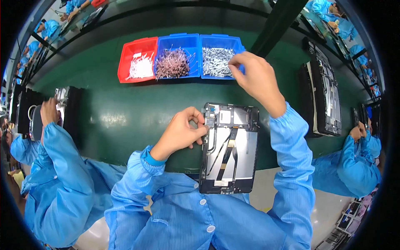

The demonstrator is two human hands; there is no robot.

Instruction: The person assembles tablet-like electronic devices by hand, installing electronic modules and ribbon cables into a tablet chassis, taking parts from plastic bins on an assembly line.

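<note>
Hovering over silver parts (pixel 217 60), the right grip (pixel 257 79) (contents unclear) looks nearly closed.

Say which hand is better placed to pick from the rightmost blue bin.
Likely the right hand: its fingers are at that blue bin, while the left hand is at the opened device.

Reaches far right with the right hand (pixel 257 77), bending fingers (pixel 243 59) leftward; holds the left hand (pixel 181 130) nearer and left, curling its fingers inward.

Open-backed black tablet (pixel 231 148), at table edge (pixel 185 168), silvery parts (pixel 216 60) heaped in blue bin (pixel 216 77)
</note>
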